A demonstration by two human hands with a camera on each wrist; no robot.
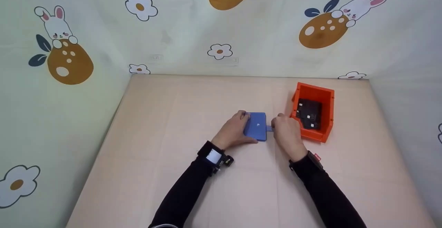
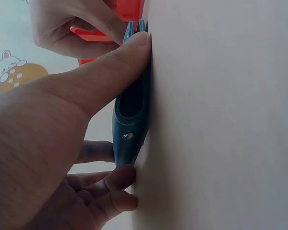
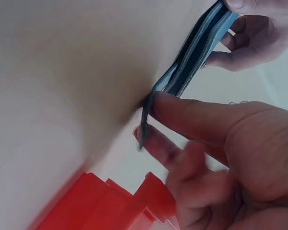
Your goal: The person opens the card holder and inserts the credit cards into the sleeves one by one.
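Observation:
A small blue wallet (image 1: 256, 128) lies on the table, with a short strap (image 1: 269, 128) sticking out from its right side. My left hand (image 1: 235, 130) holds the wallet from the left, thumb on its near edge and fingers at the far edge. In the left wrist view, a metal snap (image 2: 128, 136) shows on the wallet's end. My right hand (image 1: 287, 133) pinches the strap between thumb and finger. Seen from the right wrist, the strap's tip (image 3: 143, 136) bends over the finger, and the wallet's layered edges (image 3: 201, 45) stand slightly apart.
Just right of my right hand stands an orange-red bin (image 1: 329, 114) with several flat black items (image 1: 312, 109) inside. Behind the table hangs a pale cloth (image 1: 183, 31) printed with rabbits and flowers. The beige tabletop (image 1: 165, 117) stretches out around the hands.

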